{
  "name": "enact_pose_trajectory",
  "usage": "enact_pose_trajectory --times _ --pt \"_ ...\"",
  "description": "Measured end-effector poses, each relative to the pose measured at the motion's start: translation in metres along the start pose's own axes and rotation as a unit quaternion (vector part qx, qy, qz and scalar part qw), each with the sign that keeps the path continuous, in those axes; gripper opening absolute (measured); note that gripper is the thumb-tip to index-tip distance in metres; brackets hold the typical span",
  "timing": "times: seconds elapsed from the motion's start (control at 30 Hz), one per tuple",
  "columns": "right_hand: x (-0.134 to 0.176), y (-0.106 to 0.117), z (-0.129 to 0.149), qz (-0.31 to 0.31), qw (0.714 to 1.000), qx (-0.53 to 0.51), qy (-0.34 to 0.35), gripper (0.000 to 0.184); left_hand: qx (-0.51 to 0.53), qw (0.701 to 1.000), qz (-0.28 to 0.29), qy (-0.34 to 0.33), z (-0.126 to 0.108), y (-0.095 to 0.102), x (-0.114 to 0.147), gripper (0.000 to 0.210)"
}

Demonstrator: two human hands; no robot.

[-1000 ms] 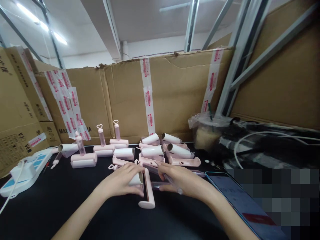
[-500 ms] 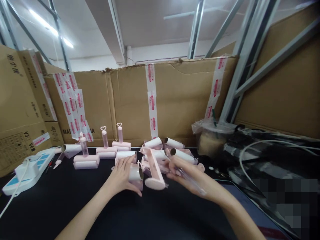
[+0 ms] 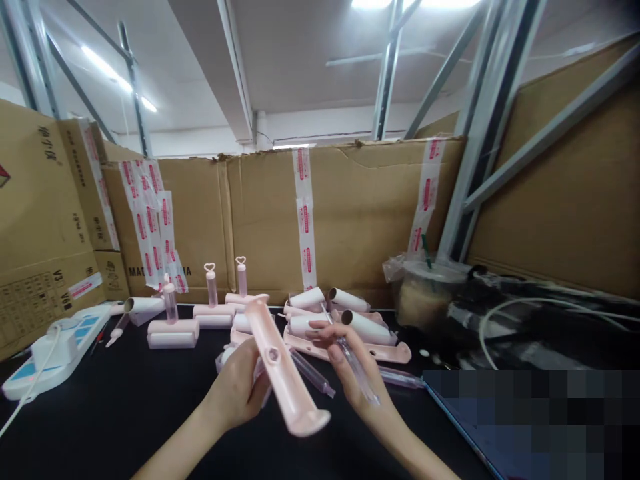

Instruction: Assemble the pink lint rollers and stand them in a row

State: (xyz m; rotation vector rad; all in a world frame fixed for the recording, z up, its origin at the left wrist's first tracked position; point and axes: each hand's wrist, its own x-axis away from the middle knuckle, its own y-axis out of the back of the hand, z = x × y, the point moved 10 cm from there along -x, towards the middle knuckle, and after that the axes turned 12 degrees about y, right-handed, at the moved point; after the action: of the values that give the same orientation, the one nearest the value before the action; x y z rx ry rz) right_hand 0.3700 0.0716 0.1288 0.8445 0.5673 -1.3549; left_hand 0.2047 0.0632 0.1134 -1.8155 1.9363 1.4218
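Note:
My left hand (image 3: 235, 390) is closed around a long pink lint roller holder (image 3: 285, 377), raised above the black table. The holder slants toward me, and a small round hole shows in its middle. My right hand (image 3: 347, 367) grips a clear plastic handle tube (image 3: 359, 375) that lies slanted across its fingers, just right of the holder. Another clear tube (image 3: 316, 375) shows behind the holder, pointing down toward the table. Beyond my hands lies a pile of white paper rolls (image 3: 367, 327) and pink holders (image 3: 385, 351).
Several assembled lint rollers (image 3: 173, 333) stand at the left back. A white power strip (image 3: 55, 350) lies at far left. A lidded drink cup (image 3: 425, 293), a white cable (image 3: 487, 320) and black plastic (image 3: 465, 313) are on the right. Cardboard walls (image 3: 260, 220) enclose the back.
My left hand has left the white roll and taken hold of the pink holder, which is now higher and closer. My right hand has moved left and down, still with the clear tube.

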Motion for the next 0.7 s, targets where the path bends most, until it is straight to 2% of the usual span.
enact_pose_trajectory --times 0.1,0.17,0.2,0.27,0.33,0.4,0.53,0.7 --pt "0.004 -0.019 0.009 0.09 0.992 -0.089 0.007 0.048 -0.151 0.983 0.003 -0.101 -0.029 -0.007 0.003 0.032" --pt "0.006 -0.029 0.014 0.134 0.988 -0.082 0.0 0.06 -0.248 0.96 0.005 -0.127 -0.04 -0.018 0.003 0.033" --pt "0.007 -0.03 0.013 0.144 0.988 -0.049 -0.01 0.06 -0.278 0.951 0.005 -0.131 -0.043 -0.024 0.003 0.032" --pt "0.007 -0.029 0.009 0.151 0.987 0.04 -0.031 0.048 -0.312 0.941 0.005 -0.13 -0.046 -0.032 0.004 0.028" --pt "0.006 -0.029 0.006 0.161 0.981 0.102 -0.035 0.034 -0.326 0.938 0.015 -0.116 -0.044 -0.039 0.005 0.021" --pt "0.004 -0.031 0.008 0.174 0.978 0.119 -0.009 0.027 -0.328 0.939 0.032 -0.099 -0.042 -0.043 0.006 0.016" --pt "0.005 -0.029 0.016 0.173 0.977 0.118 0.049 0.026 -0.307 0.947 0.058 -0.073 -0.044 -0.041 0.006 0.016" --pt "0.007 -0.02 0.02 0.149 0.976 0.133 0.083 0.027 -0.268 0.959 0.074 -0.052 -0.054 -0.032 0.002 0.018"
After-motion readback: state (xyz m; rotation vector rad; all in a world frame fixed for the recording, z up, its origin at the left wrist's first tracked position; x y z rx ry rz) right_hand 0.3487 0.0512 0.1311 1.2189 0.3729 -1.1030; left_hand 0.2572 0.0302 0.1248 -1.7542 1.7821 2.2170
